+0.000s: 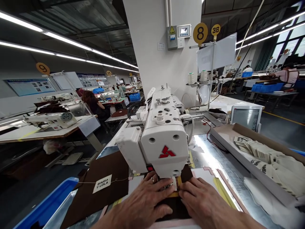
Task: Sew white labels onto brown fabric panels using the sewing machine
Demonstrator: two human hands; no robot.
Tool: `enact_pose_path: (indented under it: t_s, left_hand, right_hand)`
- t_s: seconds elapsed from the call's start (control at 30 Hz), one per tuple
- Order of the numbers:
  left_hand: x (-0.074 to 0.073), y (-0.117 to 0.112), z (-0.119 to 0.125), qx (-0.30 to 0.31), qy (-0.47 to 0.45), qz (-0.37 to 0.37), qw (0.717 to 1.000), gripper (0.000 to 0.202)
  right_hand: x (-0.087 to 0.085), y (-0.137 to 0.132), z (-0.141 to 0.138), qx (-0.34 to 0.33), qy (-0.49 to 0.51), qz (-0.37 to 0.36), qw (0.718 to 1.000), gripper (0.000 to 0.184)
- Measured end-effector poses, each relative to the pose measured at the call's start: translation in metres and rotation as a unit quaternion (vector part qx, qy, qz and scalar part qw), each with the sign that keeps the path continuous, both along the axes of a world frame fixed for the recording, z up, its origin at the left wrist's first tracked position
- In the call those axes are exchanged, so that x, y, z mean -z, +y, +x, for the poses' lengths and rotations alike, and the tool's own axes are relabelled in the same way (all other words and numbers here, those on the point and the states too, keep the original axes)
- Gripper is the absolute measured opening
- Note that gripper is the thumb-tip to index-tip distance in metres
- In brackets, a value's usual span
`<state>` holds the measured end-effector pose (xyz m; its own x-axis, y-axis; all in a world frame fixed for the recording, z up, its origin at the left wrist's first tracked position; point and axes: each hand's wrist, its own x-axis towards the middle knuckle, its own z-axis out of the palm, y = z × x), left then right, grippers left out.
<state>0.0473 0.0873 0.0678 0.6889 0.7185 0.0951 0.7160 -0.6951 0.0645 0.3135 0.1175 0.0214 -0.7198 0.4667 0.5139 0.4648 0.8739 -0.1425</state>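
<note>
Below the head of a white sewing machine (166,140), both hands rest on the work surface. My left hand (147,200) is open, its thumb apart and its fingers laid across a white printed label (175,184) that they partly cover. Dark brown fabric (175,206) lies under the label and between the hands. My right hand (202,198) has its fingers bent and held together, their tips at a yellow frame edge (179,183) right of the label. Whatever those fingers may grip is hidden. The needle area is out of sight behind the machine head.
At left lies a brown fabric panel (107,168) with a "BIMBA Y LOLA" label (102,183) and a trailing thread. A cardboard box (252,168) of label stacks stands at right, before a small screen (246,116). A blue bin (52,200) sits lower left.
</note>
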Motion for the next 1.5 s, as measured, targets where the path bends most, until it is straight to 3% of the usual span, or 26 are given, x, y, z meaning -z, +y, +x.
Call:
enact_pose_path:
  t_s: [0.47,0.67,0.87,1.1,1.5]
  left_hand:
    - [0.002,0.003,0.000,0.015,-0.010,-0.011,1.000,0.069]
    - [0.004,0.001,-0.001,0.013,0.029,-0.023,0.999,0.075]
    - [0.006,-0.002,0.000,0.012,0.000,-0.006,1.000,0.063]
    - [0.016,0.011,0.000,-0.014,-0.019,-0.002,1.000,0.058]
    - [0.015,0.016,-0.001,-0.079,0.016,-0.035,0.996,0.054]
  right_hand:
    - [0.003,0.002,-0.005,0.008,0.009,-0.001,1.000,0.018]
    - [0.003,0.002,-0.007,0.009,0.018,-0.004,1.000,0.014]
    - [-0.006,0.002,-0.001,0.012,-0.021,-0.030,0.999,0.011]
    - [-0.014,0.002,0.009,-0.009,-0.015,-0.056,0.998,0.015]
    - [0.007,0.004,0.011,-0.007,0.039,0.028,0.999,0.017]
